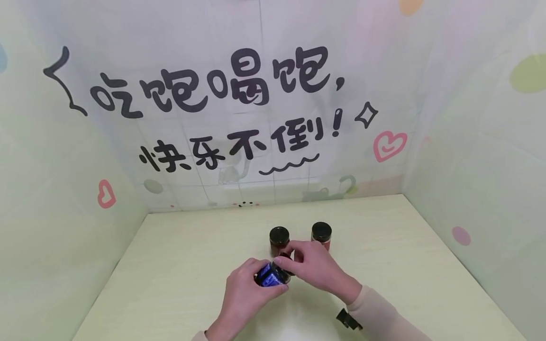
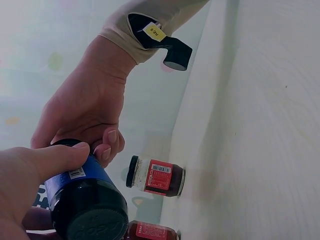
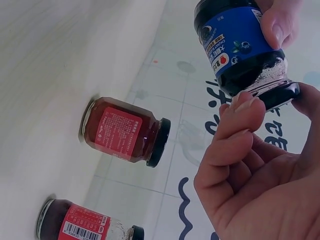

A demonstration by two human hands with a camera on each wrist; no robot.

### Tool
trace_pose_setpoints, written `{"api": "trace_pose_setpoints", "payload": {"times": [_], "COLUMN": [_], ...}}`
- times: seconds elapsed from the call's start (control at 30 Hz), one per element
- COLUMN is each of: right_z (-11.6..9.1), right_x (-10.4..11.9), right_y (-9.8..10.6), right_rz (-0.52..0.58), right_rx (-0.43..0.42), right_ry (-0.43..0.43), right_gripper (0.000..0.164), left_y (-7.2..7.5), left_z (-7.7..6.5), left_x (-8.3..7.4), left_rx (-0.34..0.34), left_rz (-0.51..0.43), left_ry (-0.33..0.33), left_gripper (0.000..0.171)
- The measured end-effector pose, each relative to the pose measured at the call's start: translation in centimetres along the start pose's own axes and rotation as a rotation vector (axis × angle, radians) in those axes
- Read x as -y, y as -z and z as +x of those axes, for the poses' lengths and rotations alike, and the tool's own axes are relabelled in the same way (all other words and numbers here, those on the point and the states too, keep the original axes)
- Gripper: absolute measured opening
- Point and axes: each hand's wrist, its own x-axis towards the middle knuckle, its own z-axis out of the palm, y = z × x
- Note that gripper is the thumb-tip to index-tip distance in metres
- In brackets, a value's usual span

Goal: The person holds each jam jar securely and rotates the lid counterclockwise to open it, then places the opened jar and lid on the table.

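Observation:
My left hand (image 1: 245, 291) grips a blueberry jam jar (image 1: 272, 277) with a blue label, tilted above the table. Thumb and fingers of my right hand (image 3: 250, 175) pinch the jar's black lid (image 3: 277, 97), which sits on the neck. Dark jam fills most of the glass, with a smeared, clearer band just under the lid. In the left wrist view the jar's base (image 2: 95, 220) faces the camera. Just beyond the hands stand two red-labelled jars with black lids, one (image 3: 122, 131) to the left and the other (image 1: 322, 232) to the right, partly behind my right hand.
A pale wood-grain table (image 1: 192, 265) lies beneath, enclosed by printed cloth walls (image 1: 204, 42) at the back and both sides. On the right sleeve a black wrist camera mount (image 1: 349, 319) sticks out.

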Motion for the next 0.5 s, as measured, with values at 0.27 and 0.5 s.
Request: {"api": "trace_pose_setpoints", "payload": {"times": [0.27, 0.5], "right_z": [-0.03, -0.16], "right_x": [0.22, 0.36], "right_y": [-0.02, -0.20], "right_rz": [0.072, 0.144], "right_rx": [0.034, 0.043], "right_ry": [-0.003, 0.012], "right_gripper": [0.035, 0.032], "left_y": [0.28, 0.60], "left_z": [-0.08, -0.24], "left_x": [0.28, 0.42], "left_rx": [0.009, 0.012], "left_rz": [-0.013, -0.010], "left_ry": [0.014, 0.023], "left_gripper": [0.050, 0.053]}}
